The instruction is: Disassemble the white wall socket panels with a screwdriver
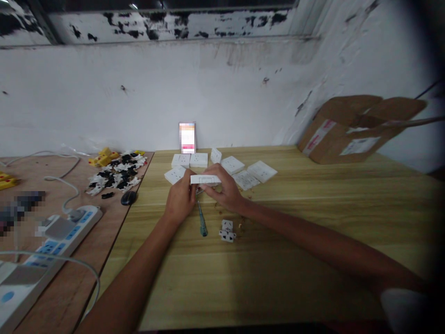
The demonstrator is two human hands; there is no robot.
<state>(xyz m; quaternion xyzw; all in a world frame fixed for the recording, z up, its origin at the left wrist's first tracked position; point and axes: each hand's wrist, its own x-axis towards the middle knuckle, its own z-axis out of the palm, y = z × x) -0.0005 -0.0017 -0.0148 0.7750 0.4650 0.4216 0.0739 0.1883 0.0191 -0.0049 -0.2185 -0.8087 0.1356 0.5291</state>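
Observation:
A white wall socket plate (205,179) is held edge-on above the wooden table, between both hands. My left hand (181,197) grips its left end, the thumb side toward me. The fingers of my right hand (225,190) are closed round its right end. Just below the hands lies a screwdriver (202,222) with a greenish handle, its tip pointing away from me. To its right is a small white socket insert (227,231) with dark slots. More white socket plates (199,160) lie behind my hands, several of them face up.
A lit phone (187,138) leans on the wall. Left are a power strip (52,250) with cables, a black computer mouse (128,198), a heap of black and white plastic parts (118,174) and yellow pieces (104,157). A cardboard box (358,130) stands back right on the table (295,278).

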